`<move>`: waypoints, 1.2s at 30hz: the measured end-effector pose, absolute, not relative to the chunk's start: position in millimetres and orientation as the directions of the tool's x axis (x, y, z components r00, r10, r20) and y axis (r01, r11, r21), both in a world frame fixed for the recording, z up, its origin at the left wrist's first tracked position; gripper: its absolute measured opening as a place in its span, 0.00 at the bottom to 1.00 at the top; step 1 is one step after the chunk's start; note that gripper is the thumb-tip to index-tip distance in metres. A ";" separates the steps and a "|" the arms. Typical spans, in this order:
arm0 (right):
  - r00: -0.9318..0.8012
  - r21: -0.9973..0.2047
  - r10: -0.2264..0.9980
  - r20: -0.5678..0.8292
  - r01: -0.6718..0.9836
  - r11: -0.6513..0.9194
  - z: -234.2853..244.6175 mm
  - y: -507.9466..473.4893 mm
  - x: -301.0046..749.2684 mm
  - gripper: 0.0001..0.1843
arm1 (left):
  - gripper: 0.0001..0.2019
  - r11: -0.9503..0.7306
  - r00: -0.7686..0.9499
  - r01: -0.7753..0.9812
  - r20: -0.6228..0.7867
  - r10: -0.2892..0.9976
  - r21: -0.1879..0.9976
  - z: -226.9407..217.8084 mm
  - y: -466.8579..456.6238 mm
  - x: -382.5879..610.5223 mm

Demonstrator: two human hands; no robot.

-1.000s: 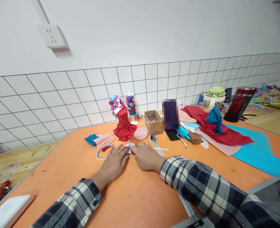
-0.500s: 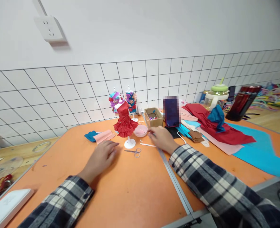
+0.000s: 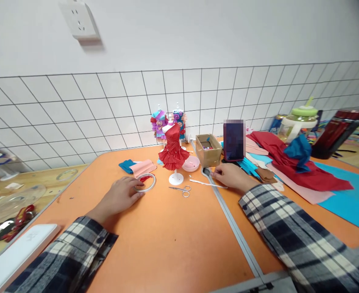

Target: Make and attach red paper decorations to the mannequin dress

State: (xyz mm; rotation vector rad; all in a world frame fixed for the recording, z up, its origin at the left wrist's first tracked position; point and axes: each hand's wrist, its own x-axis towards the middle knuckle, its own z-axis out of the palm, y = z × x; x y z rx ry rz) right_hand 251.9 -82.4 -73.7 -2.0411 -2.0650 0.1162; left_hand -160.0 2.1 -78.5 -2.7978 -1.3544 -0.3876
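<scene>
My left hand [image 3: 121,195] grips the near edge of a thin pale ring [image 3: 150,188], which looks like a narrow roll of tape, with the thumb and fingers on its left side. My right hand [image 3: 231,176] is closed at the fingertips on a small dark grey piece [image 3: 206,171], its kind unclear. Between the hands, a mini dress form [image 3: 176,179] wears a ruffled red dress [image 3: 173,146]. In front of it lie small scissors [image 3: 183,190]. A white strip [image 3: 206,184] runs along the table toward my right wrist.
Two more dressed mini forms [image 3: 159,122] stand behind. A pink bowl [image 3: 194,165], a cardboard box [image 3: 211,156] and a propped phone [image 3: 234,140] are at the back. Red cloth [image 3: 304,175] and a dark red flask [image 3: 339,134] lie right; a white power bank-like block [image 3: 23,256] left.
My left hand now has the pale ring in its fingers. My right hand has moved away from the pink bowl and now pinches a dark grey piece. The whole view has shifted slightly.
</scene>
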 end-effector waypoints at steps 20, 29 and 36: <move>-0.561 -0.115 0.758 0.332 0.773 0.623 -73.8 -106.2 105.0 0.15 | 0.19 -0.372 0.128 0.441 0.353 0.927 0.817 -81.4 -13.4 -144.0; -0.427 -0.029 0.877 0.222 0.896 0.443 -85.7 -55.3 36.5 0.20 | 0.13 -0.536 0.457 0.788 0.295 0.839 0.304 -87.8 7.7 -161.6; -0.461 -0.047 0.849 0.257 0.872 0.487 -86.2 -67.3 46.3 0.12 | 0.14 -0.570 0.506 0.769 0.271 0.819 0.289 -89.8 7.6 -161.5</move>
